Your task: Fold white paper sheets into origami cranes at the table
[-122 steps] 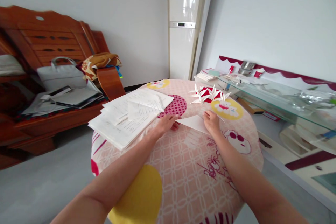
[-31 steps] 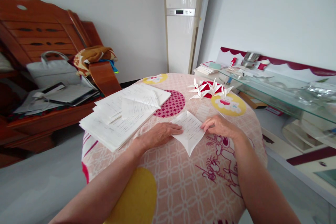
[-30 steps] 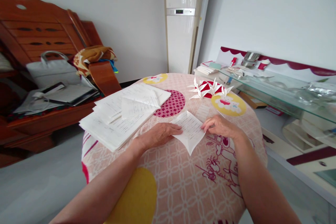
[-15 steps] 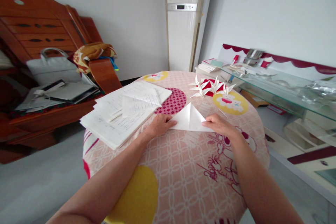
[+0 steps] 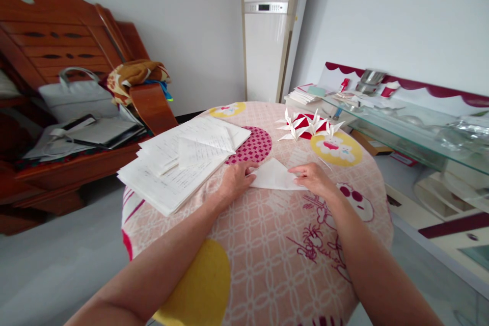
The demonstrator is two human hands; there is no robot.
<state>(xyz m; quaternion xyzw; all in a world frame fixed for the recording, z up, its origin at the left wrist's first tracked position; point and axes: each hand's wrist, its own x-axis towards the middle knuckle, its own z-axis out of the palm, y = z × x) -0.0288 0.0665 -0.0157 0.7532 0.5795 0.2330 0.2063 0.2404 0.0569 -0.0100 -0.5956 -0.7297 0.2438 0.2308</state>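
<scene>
A folded piece of white paper point(image 5: 273, 175) lies near the middle of the round table, its wide edge toward me and its point facing away. My left hand point(image 5: 237, 181) is closed on the paper's left corner, thumb and fingers pinching it. At the other side, my right hand point(image 5: 314, 178) has its thumb and index finger on the right part of the sheet, with the other fingers curled. Beyond it stand several white folded paper cranes point(image 5: 294, 127) in a group. A stack of handwritten sheets point(image 5: 168, 191) lies left of my left hand.
A patterned cloth point(image 5: 260, 244) covers the table. On the right is a glass shelf point(image 5: 420, 137) with cups and clutter. A wooden bench point(image 5: 76, 183) with a grey bag point(image 5: 80, 97) stands at left, a tall white air conditioner point(image 5: 263, 51) behind.
The paper's upright triangle with a centre crease has become a lower, blunter shape, its crease no longer visible. My right fingers have shifted up along its right side; the left hand stays at its corner.
</scene>
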